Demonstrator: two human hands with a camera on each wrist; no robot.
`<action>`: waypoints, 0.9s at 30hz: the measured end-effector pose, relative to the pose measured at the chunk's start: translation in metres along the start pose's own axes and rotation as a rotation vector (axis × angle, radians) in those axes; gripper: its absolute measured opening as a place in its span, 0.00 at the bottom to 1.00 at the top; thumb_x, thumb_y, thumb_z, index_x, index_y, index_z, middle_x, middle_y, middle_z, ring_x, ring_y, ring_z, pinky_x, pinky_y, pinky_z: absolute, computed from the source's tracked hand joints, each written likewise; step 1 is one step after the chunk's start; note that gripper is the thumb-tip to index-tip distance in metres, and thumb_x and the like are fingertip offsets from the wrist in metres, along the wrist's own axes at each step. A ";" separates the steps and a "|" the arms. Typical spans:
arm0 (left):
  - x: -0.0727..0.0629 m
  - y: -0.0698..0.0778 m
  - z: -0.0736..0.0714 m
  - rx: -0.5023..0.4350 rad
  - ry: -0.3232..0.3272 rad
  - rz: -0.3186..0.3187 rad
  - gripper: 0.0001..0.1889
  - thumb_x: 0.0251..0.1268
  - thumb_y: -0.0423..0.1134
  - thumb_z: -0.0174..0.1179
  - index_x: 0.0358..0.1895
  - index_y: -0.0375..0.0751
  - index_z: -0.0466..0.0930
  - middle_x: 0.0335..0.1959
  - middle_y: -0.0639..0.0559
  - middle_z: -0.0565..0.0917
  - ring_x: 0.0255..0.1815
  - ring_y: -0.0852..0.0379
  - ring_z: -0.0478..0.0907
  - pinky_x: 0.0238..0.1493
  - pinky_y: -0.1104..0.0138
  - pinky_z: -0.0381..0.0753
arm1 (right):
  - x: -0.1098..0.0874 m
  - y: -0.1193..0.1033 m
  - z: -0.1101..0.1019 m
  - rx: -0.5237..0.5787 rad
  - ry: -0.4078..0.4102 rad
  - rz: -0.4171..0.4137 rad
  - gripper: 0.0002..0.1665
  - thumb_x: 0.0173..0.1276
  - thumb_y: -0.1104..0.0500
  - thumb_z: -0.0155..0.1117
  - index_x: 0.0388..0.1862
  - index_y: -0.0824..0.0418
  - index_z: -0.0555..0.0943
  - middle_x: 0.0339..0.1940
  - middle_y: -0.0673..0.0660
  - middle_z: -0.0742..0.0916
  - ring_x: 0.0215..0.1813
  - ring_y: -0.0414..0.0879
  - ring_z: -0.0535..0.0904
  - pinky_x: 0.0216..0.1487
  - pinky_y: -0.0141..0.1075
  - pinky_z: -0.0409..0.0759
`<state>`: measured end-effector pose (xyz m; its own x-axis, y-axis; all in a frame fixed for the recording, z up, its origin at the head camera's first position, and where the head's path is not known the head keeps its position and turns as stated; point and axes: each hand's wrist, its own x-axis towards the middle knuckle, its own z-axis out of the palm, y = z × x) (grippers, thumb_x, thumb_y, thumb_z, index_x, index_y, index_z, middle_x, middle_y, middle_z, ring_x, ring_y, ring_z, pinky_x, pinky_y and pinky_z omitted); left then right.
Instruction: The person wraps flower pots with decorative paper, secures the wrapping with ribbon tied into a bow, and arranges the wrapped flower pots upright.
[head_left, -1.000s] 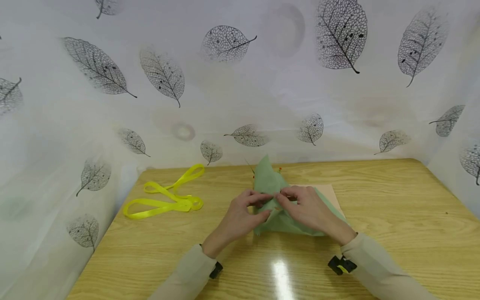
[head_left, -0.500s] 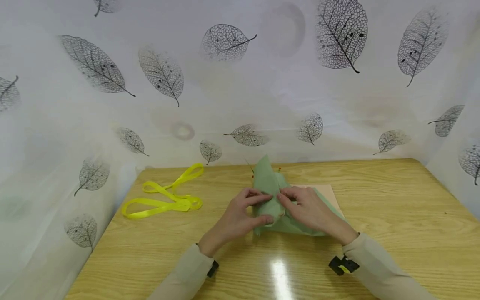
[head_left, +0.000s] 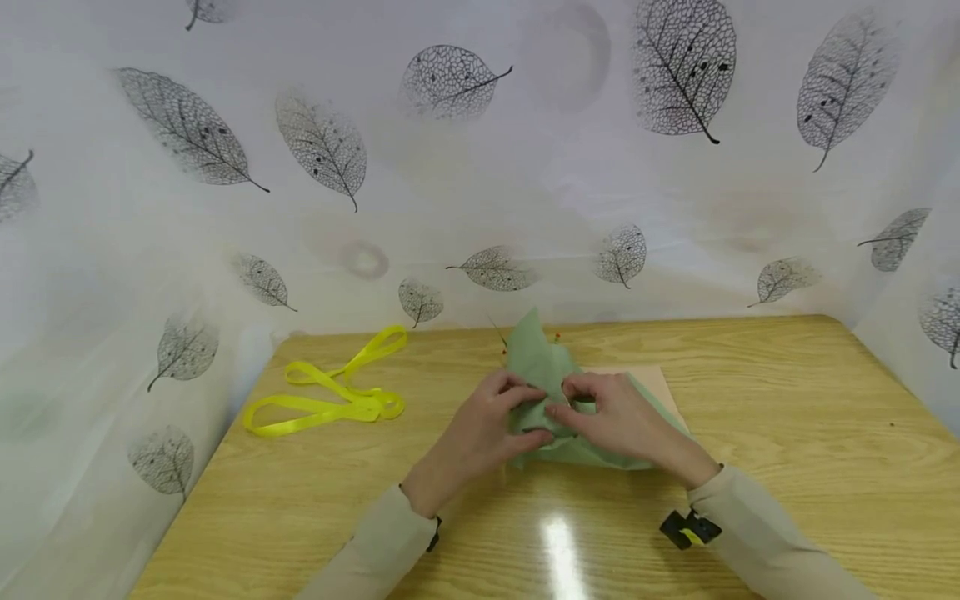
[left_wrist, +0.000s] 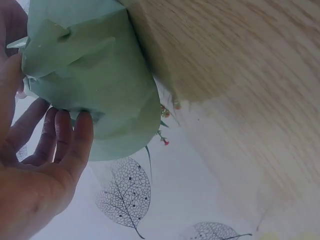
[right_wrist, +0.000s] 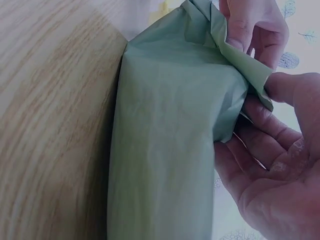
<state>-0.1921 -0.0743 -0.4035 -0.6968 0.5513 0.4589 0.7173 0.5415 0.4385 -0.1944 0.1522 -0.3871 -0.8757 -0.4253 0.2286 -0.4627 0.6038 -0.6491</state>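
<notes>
A sheet of green wrapping paper (head_left: 534, 358) is folded into a loose bundle near the middle of the table, one pointed corner standing up at the back. Small red buds (left_wrist: 165, 142) and thin green stems poke out past its edge. My left hand (head_left: 480, 427) holds the bundle's left side, thumb at the front and fingers bent over the fold. From the right, my right hand (head_left: 622, 421) pinches a paper edge between thumb and fingers. The right wrist view has that folded flap (right_wrist: 245, 65) between both hands. Whatever lies inside the paper is hidden.
A looped yellow ribbon (head_left: 363, 408) lies at the left of the wooden table (head_left: 795, 450). A flat beige sheet (head_left: 651, 385) shows beneath the bundle on its right. A leaf-printed white curtain (head_left: 555, 183) hangs behind the table and along its sides.
The front fold of paper has been drawn rightward over the bundle. My right thumb has shifted left along the paper, while the left fingers stay on the fold. The ribbon lies as before.
</notes>
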 end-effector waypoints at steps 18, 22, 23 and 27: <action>0.000 0.000 0.001 0.019 0.015 0.030 0.24 0.56 0.46 0.77 0.54 0.42 0.83 0.50 0.49 0.78 0.51 0.54 0.80 0.52 0.66 0.85 | -0.001 0.005 0.002 0.051 0.029 -0.079 0.19 0.79 0.59 0.58 0.24 0.50 0.70 0.28 0.43 0.83 0.35 0.37 0.84 0.35 0.31 0.79; 0.000 -0.001 0.002 0.023 0.021 0.028 0.27 0.55 0.47 0.77 0.56 0.41 0.80 0.54 0.46 0.76 0.55 0.52 0.79 0.55 0.63 0.85 | -0.002 0.005 0.002 0.078 0.022 -0.080 0.19 0.78 0.61 0.57 0.24 0.51 0.69 0.28 0.46 0.83 0.23 0.35 0.71 0.26 0.30 0.71; 0.000 -0.001 0.002 0.025 0.024 0.027 0.30 0.54 0.48 0.78 0.58 0.40 0.79 0.55 0.45 0.76 0.56 0.51 0.78 0.56 0.62 0.85 | -0.002 0.005 0.003 0.080 0.024 -0.080 0.19 0.77 0.61 0.58 0.23 0.51 0.69 0.28 0.46 0.84 0.24 0.34 0.72 0.27 0.29 0.72; -0.001 -0.001 0.002 0.040 0.020 0.020 0.39 0.54 0.49 0.77 0.67 0.34 0.75 0.66 0.40 0.73 0.67 0.44 0.74 0.64 0.57 0.81 | -0.002 0.006 0.004 0.082 0.034 -0.079 0.19 0.76 0.63 0.58 0.23 0.50 0.70 0.28 0.44 0.86 0.30 0.34 0.79 0.34 0.31 0.76</action>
<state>-0.1921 -0.0738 -0.4061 -0.6818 0.5495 0.4830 0.7299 0.5554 0.3984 -0.1947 0.1540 -0.3938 -0.8418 -0.4452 0.3052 -0.5188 0.5114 -0.6851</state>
